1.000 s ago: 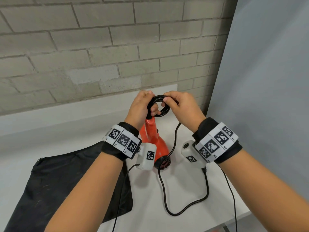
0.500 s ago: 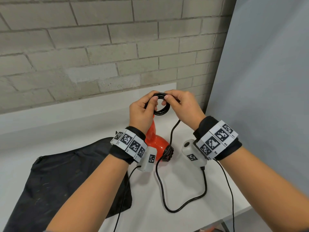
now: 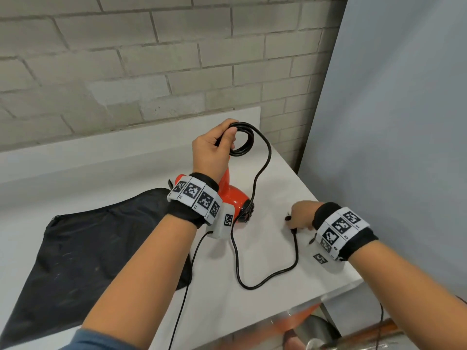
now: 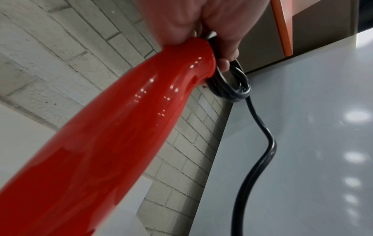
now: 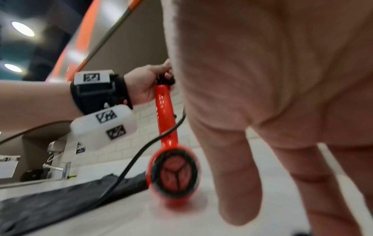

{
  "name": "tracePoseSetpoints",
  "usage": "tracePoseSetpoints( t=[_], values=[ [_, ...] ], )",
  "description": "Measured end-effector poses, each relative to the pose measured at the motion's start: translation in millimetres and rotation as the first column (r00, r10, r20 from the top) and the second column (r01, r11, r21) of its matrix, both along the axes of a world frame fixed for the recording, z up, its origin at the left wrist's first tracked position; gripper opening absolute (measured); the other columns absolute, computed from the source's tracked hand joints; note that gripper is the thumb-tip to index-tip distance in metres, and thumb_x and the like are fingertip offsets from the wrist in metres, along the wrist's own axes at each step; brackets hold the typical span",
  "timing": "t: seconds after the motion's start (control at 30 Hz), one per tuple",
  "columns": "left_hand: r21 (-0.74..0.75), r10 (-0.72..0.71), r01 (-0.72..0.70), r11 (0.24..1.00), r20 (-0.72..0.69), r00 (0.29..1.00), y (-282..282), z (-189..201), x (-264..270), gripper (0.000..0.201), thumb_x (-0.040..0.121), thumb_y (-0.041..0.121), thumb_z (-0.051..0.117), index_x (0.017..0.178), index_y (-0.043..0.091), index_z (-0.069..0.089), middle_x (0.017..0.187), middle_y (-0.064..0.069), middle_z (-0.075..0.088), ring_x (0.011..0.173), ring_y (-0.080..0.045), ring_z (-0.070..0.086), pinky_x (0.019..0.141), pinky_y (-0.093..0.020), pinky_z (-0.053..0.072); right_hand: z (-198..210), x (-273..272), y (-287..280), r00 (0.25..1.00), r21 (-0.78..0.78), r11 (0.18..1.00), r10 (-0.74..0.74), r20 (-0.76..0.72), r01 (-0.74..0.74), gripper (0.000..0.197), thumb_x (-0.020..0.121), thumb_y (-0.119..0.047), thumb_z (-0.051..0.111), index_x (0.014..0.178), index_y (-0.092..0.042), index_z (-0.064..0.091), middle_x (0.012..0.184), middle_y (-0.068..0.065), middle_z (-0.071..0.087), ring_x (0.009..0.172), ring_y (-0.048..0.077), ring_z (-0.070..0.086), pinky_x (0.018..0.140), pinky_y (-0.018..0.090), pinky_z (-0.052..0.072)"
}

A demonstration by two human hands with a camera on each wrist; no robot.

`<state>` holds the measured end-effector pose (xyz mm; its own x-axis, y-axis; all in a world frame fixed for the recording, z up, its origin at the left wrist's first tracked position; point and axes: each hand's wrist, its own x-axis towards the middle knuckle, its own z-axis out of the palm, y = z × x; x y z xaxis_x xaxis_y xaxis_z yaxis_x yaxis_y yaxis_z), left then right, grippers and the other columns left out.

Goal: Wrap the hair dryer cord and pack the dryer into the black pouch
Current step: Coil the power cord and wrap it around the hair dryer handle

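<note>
The red hair dryer (image 3: 232,195) stands on its head on the white table, handle up. My left hand (image 3: 212,150) grips the top of the handle together with a small coil of black cord (image 3: 250,142); the left wrist view shows fingers curled round the coil (image 4: 236,89) at the end of the dryer's handle (image 4: 121,135). Loose cord (image 3: 252,286) drops from the coil, loops forward and ends at the plug (image 3: 288,219). My right hand (image 3: 302,214) is low on the table over that plug, its fingers (image 5: 232,175) nearly straight and pointing down. The black pouch (image 3: 101,243) lies flat to the left.
The table (image 3: 278,173) ends close on the right and front. A brick wall (image 3: 151,72) stands behind it and a grey panel (image 3: 391,122) on the right. Thin cables from the wrist cameras hang over the table's front edge.
My right hand has let go of the coil and dropped to the plug end on the table. The left hand alone keeps the coil on the handle.
</note>
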<state>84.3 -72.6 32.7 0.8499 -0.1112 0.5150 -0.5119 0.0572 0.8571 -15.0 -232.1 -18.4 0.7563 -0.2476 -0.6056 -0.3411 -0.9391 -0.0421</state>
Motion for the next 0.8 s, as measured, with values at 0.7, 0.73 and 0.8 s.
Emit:
tracePoseSetpoints(
  t=[0.7,0.73,0.8],
  values=[
    [0.044,0.087,-0.084,0.996,-0.087,0.992,-10,3,2,0.025,0.088,0.009,0.055,0.111,0.010,0.064,0.057,0.006,0.056,0.049,0.003,0.051,0.060,-0.008,0.046,52,-13,-27,0.383,0.523,0.848,-0.459,0.802,-0.079,0.019,0.091,-0.009,0.047,0.103,-0.012,0.062,0.078,0.001,0.063,0.062,0.013,0.053,0.054,0.018,0.039],
    [0.045,0.092,-0.088,0.995,-0.093,0.991,-11,3,2,0.025,0.088,0.010,0.055,0.111,0.009,0.064,0.058,0.004,0.056,0.049,0.003,0.051,0.059,-0.008,0.046,61,-17,-19,0.359,0.521,0.840,-0.444,0.821,-0.153,0.016,0.089,-0.010,0.051,0.096,-0.015,0.064,0.070,-0.008,0.060,0.057,0.006,0.051,0.052,0.013,0.038],
    [0.048,0.103,-0.099,0.994,-0.107,0.989,-14,5,3,0.025,0.088,0.010,0.055,0.111,0.008,0.064,0.060,0.003,0.057,0.049,0.004,0.052,0.059,-0.008,0.046,72,-18,-7,0.371,0.495,0.838,-0.395,0.840,-0.229,0.012,0.086,-0.011,0.057,0.090,-0.017,0.067,0.069,-0.015,0.060,0.059,0.005,0.054,0.053,0.009,0.042]
  ],
)
